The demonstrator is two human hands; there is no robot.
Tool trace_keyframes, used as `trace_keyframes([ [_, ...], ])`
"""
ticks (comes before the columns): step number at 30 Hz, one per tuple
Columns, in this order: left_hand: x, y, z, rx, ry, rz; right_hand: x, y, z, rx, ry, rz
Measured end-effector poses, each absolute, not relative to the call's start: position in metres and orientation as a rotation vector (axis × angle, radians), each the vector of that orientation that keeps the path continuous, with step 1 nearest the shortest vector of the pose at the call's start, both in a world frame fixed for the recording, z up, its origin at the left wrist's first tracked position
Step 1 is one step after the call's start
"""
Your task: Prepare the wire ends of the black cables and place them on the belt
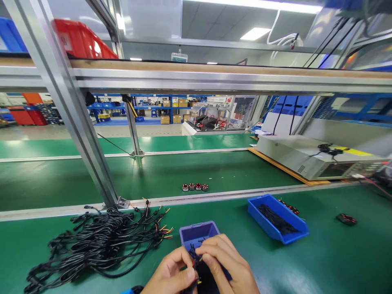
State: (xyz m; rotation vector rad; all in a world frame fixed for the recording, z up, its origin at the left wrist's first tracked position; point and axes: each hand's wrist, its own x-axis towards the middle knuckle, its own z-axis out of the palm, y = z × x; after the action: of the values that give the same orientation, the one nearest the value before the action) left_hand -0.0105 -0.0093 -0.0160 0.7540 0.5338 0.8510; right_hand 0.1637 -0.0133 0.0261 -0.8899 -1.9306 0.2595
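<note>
In the head view, my left hand is closed, thumb and index finger pinching a black cable with thin coloured wire ends. Red and yellow show between the fingers. My right hand is closed too, its fingertips pinched together close to those wire ends. What lies between its fingertips is too small and hidden to tell. Both hands are above a small purple-blue bin with small dark pieces inside; the hands cover its near part.
Left lies a heap of black cables with coloured ends. A blue bin of black pieces stands right, near a dark round part. Several small round parts sit in a row behind. A metal post and grey instrument stand farther back.
</note>
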Motion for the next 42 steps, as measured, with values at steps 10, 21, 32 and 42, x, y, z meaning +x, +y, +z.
trace_keyframes([
  [10, -0.009, -0.009, -0.017, 0.771, 0.495, 0.86, 0.164, -0.009, 0.03, -0.862, -2.083, -0.025],
  [21, -0.008, -0.007, -0.025, 0.783, 0.482, 0.908, 0.162, -0.007, 0.034, -0.833, -2.239, -0.092],
  [32, -0.009, -0.007, -0.027, 0.797, 0.476, 0.908, 0.16, -0.003, 0.03, -0.82, -2.221, -0.059],
  [42, -0.01, -0.005, -0.029, 0.818, 0.481, 0.894, 0.175, -0.004, 0.02, -0.874, -2.145, 0.121],
])
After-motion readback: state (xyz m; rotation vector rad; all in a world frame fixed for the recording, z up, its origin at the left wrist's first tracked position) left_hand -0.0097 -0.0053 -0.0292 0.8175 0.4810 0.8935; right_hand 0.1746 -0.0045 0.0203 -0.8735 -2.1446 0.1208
